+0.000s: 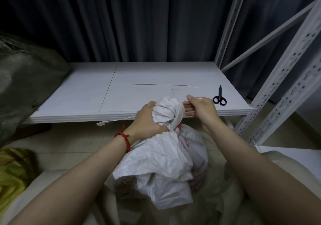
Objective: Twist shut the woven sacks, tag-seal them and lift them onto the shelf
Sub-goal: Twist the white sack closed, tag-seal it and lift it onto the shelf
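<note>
A white woven sack (161, 158) with red print stands on the floor in front of the shelf. Its mouth is twisted into a tight bunch (167, 110). My left hand (147, 120) grips the neck of the sack just under that bunch. My right hand (201, 109) pinches the thin end of a white tag-seal strip (186, 100) beside the bunch. The strip's other end, with its flat tag (102, 123), trails out to the left under the shelf's edge. The white shelf board (139, 89) lies just behind the sack.
Black scissors (219, 97) lie on the shelf's right side. A dark green sack (22, 78) sits on the shelf's left end. A yellow bag (12, 172) is on the floor at left. White perforated uprights (281, 78) stand at right. Grey curtains hang behind.
</note>
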